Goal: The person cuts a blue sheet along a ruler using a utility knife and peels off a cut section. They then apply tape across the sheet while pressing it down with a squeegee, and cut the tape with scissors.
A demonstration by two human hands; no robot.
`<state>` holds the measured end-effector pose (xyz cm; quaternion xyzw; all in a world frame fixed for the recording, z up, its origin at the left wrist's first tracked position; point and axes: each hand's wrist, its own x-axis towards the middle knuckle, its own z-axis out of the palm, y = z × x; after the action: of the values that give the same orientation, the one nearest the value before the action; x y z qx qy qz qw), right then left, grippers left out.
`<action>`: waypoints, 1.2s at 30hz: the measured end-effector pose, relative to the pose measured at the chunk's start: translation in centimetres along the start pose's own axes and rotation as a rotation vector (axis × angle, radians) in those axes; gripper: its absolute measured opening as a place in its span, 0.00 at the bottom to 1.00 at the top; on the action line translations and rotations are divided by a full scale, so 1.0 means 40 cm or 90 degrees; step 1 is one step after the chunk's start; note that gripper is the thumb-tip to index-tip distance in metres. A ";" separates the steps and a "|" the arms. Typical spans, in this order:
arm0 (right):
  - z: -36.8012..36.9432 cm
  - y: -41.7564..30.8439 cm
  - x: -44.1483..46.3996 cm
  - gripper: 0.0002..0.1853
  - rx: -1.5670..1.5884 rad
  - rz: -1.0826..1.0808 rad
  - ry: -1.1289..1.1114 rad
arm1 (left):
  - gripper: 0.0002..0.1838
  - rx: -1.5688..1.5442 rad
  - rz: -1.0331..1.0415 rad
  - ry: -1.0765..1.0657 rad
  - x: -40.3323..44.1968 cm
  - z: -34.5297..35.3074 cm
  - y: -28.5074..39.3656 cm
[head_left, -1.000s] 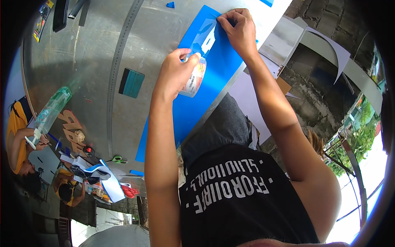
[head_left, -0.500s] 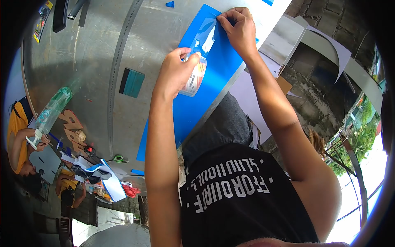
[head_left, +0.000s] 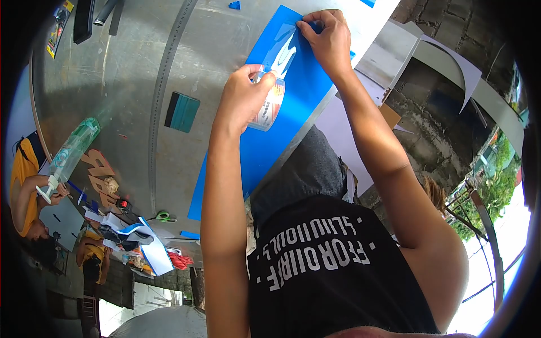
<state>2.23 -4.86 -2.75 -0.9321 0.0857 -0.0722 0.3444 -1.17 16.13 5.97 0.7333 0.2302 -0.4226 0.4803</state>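
The left hand (head_left: 241,101) has its thumb and fingers closed on a wide, round roll of clear plastic tape (head_left: 269,110), held over a long, bright blue, smooth flat sheet (head_left: 282,141). Ahead of it and to its right, the right hand (head_left: 331,42) pinches thumb and forefinger at the sheet's upper part, where the far end of a shiny, transparent strip of tape (head_left: 286,53) lies; the strip stretches between both hands. Left of the left hand, on the grey metal counter (head_left: 124,67), lies a flat, teal-and-black rectangular scraper (head_left: 182,112), then a long metal ruler (head_left: 163,79). Well beyond, further left, are flat brown cut-out letters (head_left: 100,169) and a translucent green plastic spray bottle (head_left: 76,143), near a person in yellow (head_left: 25,163).
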 end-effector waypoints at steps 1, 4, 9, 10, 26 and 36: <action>-0.003 -0.002 0.005 0.13 0.016 0.035 -0.005 | 0.33 0.003 0.005 0.003 0.001 0.001 -0.002; -0.007 -0.011 0.017 0.16 0.012 0.075 -0.022 | 0.34 0.012 0.017 0.007 0.009 0.002 -0.015; -0.018 -0.048 0.055 0.19 -0.081 0.125 -0.068 | 0.34 0.033 0.028 0.018 0.021 0.007 -0.027; -0.024 -0.057 0.068 0.19 -0.063 0.148 -0.099 | 0.34 0.014 0.028 0.011 0.023 0.006 -0.028; -0.061 0.040 0.047 0.22 -0.059 -0.036 -0.087 | 0.34 0.020 0.000 0.001 0.011 0.003 -0.011; -0.015 0.001 0.061 0.24 -0.107 -0.068 -0.043 | 0.34 0.019 0.033 0.008 0.021 0.008 -0.033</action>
<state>4.49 -5.76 -2.13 -0.9628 0.0299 -0.0517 0.2635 -1.82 16.37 4.53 0.7488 0.2079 -0.4090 0.4783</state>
